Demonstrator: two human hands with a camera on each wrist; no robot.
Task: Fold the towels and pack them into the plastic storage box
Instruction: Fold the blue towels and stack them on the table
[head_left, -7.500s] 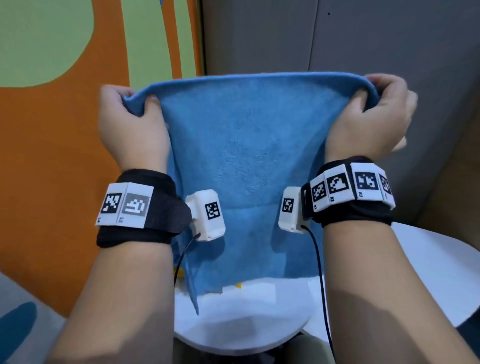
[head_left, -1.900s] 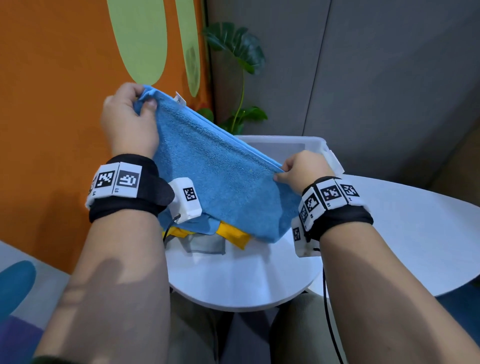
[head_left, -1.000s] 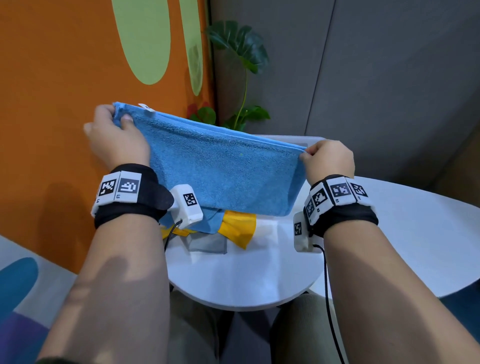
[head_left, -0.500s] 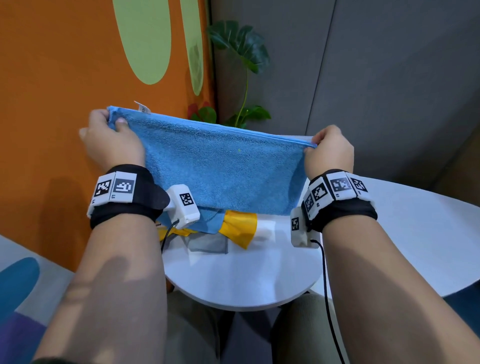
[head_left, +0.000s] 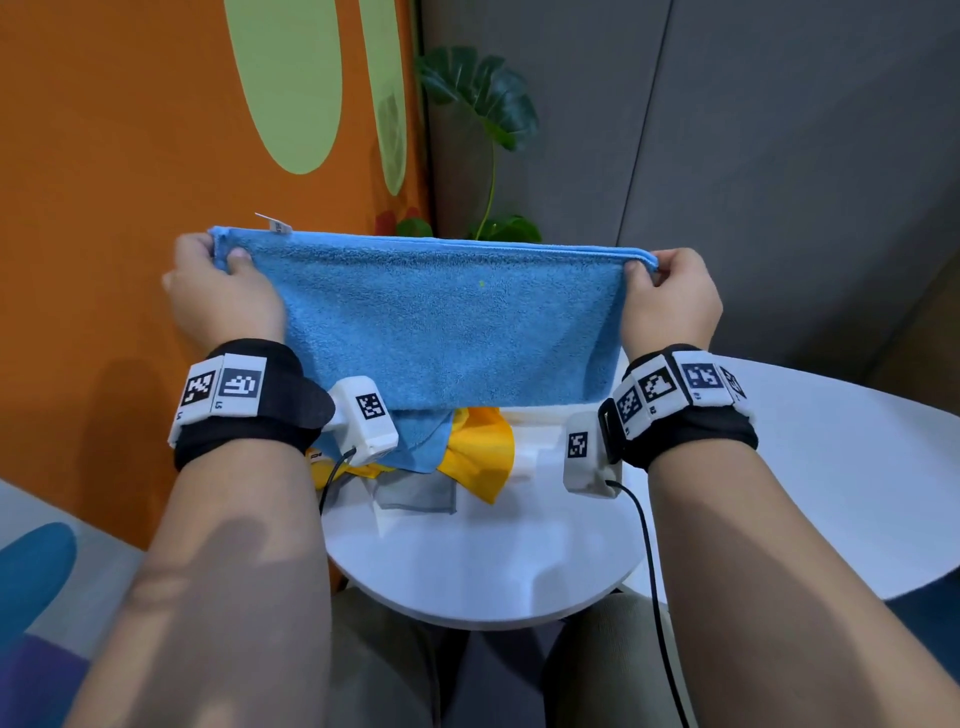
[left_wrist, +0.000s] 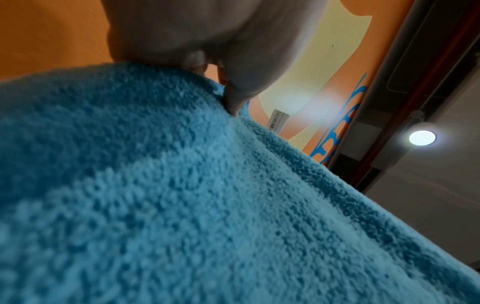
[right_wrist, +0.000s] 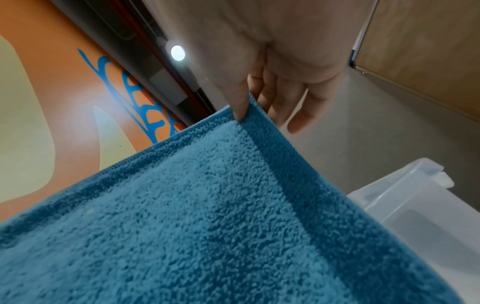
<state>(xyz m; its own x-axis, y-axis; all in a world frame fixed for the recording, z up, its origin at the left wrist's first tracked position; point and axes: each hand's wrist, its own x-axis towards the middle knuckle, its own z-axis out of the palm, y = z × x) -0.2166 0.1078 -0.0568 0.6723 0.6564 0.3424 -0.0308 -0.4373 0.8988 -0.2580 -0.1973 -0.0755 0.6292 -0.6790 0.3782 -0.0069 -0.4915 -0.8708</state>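
Across the middle of the head view, the left hand (head_left: 221, 296) and right hand (head_left: 670, 301) are each pinching a top corner of the blue towel (head_left: 447, 332), grip closed, above the bench (head_left: 467, 571). Keeping it taut and the edges aligned should give a clean next fold.

Blue towel (head_left: 447, 332) now halved and stretched level, taut between both hands, from open spread.
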